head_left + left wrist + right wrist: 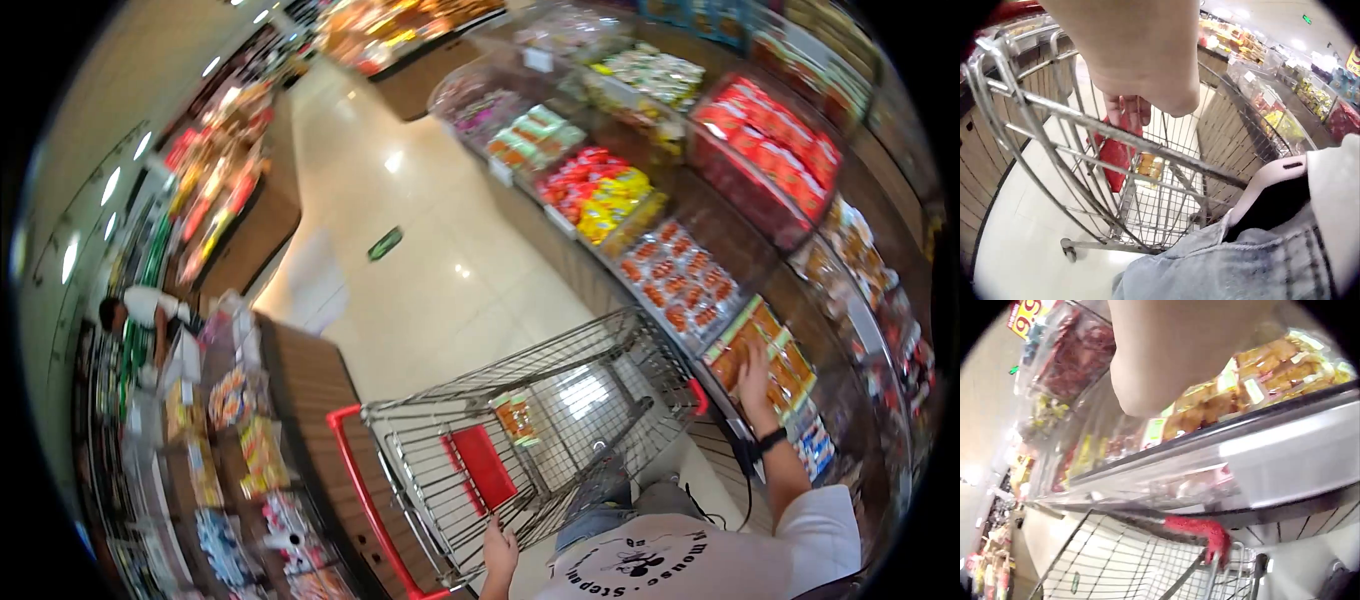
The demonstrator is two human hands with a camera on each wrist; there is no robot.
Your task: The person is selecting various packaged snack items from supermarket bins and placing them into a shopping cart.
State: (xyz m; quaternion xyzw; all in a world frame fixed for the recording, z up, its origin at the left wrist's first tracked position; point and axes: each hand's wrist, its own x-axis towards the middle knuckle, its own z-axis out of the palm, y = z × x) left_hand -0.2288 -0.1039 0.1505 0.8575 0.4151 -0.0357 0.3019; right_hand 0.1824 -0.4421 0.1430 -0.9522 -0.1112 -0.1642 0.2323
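My right hand (755, 378) reaches over clear packs of orange-brown food (792, 388) in a shelf bin, fingers extended and touching or just above them; whether one is held does not show. In the right wrist view the wrist covers the fingers beside the packs (1200, 406). My left hand (500, 552) is at the side rim of a wire shopping cart (400, 470). The left wrist view shows its fingers (1127, 111) bent loosely downward near the rail, not visibly wrapped round it. One similar pack (517, 419) lies in the cart beside a red panel (482, 468).
Bins of red and yellow packets (600, 195) run along the right. Another shelf unit (300, 400) with bagged goods stands left of the cart, and a person in a white top (150, 310) is beyond it. A tiled aisle (430, 260) stretches ahead.
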